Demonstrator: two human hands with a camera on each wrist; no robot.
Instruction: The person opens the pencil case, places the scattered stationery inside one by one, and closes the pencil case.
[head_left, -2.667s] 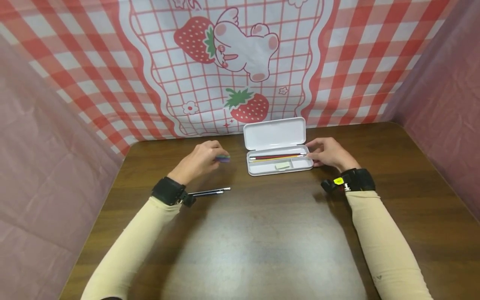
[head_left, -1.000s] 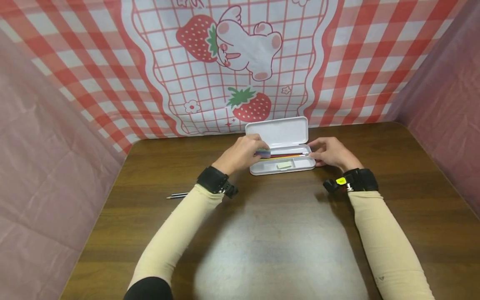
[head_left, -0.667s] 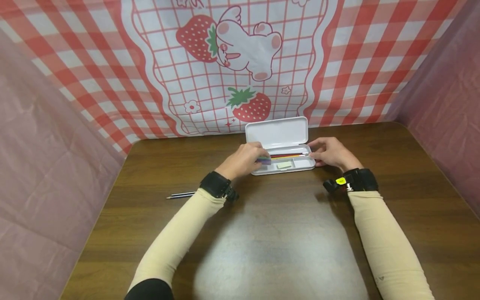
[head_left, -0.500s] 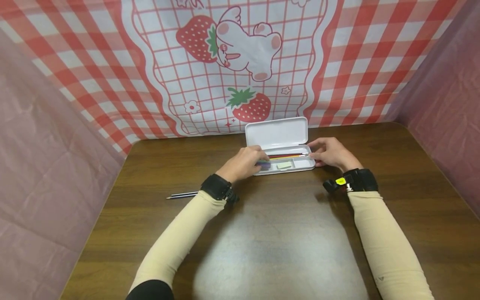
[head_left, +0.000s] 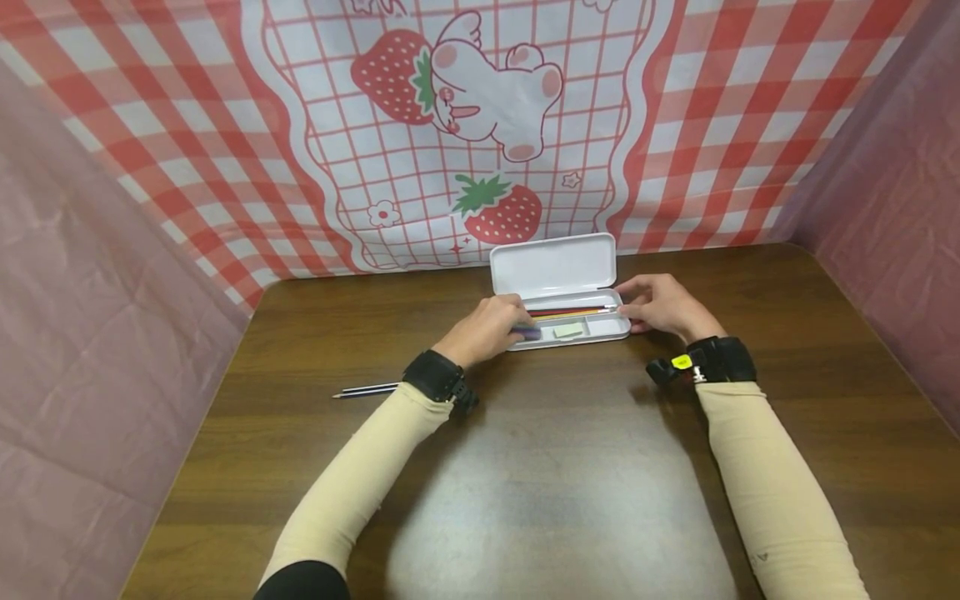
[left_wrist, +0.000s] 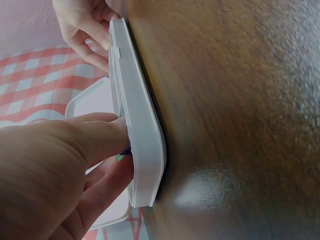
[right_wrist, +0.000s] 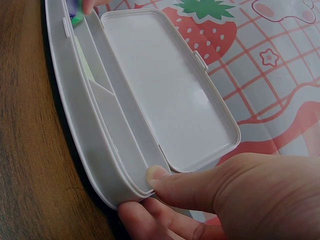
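A white pencil case point(head_left: 607, 337) lies with its lid point(head_left: 553, 265) raised at the back of the table. My left hand point(head_left: 483, 329) is at its left front compartment, pinching a small purple-and-green object point(head_left: 528, 332) down inside the walls; the fingers cover much of it, and I cannot tell its kind. The right wrist view shows its glossy purple and green end point(right_wrist: 75, 12). Gripping the case's right end is my right hand point(head_left: 663, 308), thumb on the rim and fingers against the outer wall. Pencils point(head_left: 570, 314) lie in the long rear compartment, a pale green eraser point(head_left: 567, 331) in front.
Two dark pencils point(head_left: 363, 390) lie on the wooden table point(head_left: 525, 467), partly covered by my left forearm. A red-and-white checked cloth point(head_left: 697, 125) hangs close behind the case. Pink curtains point(head_left: 90, 333) stand at both sides.
My left hand has carried the purple-and-green object rightward to the case, over the pencils, then forward and down into the left front compartment. My right hand stays on the case's end.
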